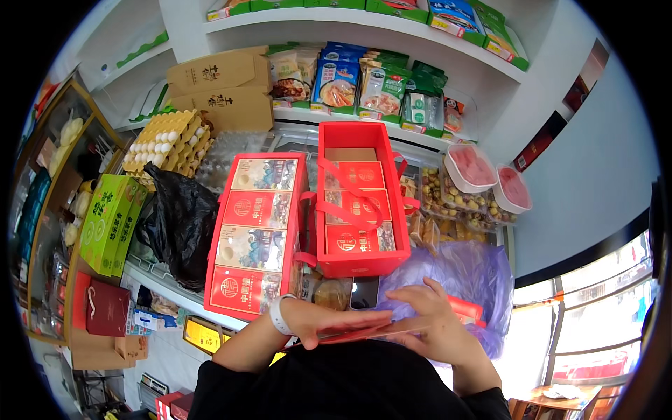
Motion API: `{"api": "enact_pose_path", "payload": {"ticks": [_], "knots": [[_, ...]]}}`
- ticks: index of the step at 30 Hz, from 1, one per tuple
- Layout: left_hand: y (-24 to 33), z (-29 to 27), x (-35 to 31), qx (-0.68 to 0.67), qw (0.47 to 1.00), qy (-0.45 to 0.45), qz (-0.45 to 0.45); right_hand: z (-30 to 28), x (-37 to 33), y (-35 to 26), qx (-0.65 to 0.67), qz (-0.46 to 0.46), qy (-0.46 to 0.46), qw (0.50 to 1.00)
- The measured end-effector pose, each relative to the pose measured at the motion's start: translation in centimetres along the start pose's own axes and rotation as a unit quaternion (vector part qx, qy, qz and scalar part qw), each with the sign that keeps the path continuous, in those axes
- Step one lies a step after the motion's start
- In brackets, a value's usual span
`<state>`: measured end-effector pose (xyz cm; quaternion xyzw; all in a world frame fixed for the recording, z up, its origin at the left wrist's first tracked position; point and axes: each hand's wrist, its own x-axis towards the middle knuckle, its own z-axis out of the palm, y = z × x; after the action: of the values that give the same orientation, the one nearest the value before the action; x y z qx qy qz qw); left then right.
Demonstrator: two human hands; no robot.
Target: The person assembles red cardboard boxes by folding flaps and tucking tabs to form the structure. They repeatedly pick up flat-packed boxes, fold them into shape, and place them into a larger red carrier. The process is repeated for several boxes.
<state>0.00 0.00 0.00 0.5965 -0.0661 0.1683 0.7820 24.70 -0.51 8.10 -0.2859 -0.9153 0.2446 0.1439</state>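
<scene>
Both my hands are close to my body at the counter's near edge. My left hand, with a white wristband, is stretched out flat with its fingers together. It lies along a thin, reddish, glossy flat piece seen nearly edge-on; its kind is unclear. My right hand has that piece's right end between thumb and fingers, with other fingers raised. Beyond them stand two red gift boxes. The left gift box is filled with smaller patterned boxes. The right gift box has red ribbon handles over a partly filled inside.
A black plastic bag and egg trays are at the left. A dark phone lies beside a purple plastic bag at right. Packed fruit and white tubs sit behind. Shelves hold food packets.
</scene>
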Motion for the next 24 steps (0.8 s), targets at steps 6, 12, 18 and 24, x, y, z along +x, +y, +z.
{"api": "enact_pose_path", "payload": {"ticks": [6, 12, 18, 24], "knots": [[2.4, 1.9, -0.9, 0.075, 0.922, 0.372, -0.071, -0.4, -1.5, 1.0, 0.142, 0.033, 0.059, 0.988], [1.1, 1.3, -0.5, 0.190, 0.789, 0.581, 0.064, -1.0, -0.6, 1.1, 0.148, -0.058, 0.007, 0.987], [0.9, -1.1, 3.5, 0.270, 0.692, 0.658, 0.118, 0.4, 0.8, 1.9, 0.009, -0.066, 0.095, 0.993], [0.5, -1.3, 5.4, 0.412, 0.638, 0.637, 0.129, -1.6, 1.0, 3.0, 0.208, 0.122, 0.213, 0.947]]}}
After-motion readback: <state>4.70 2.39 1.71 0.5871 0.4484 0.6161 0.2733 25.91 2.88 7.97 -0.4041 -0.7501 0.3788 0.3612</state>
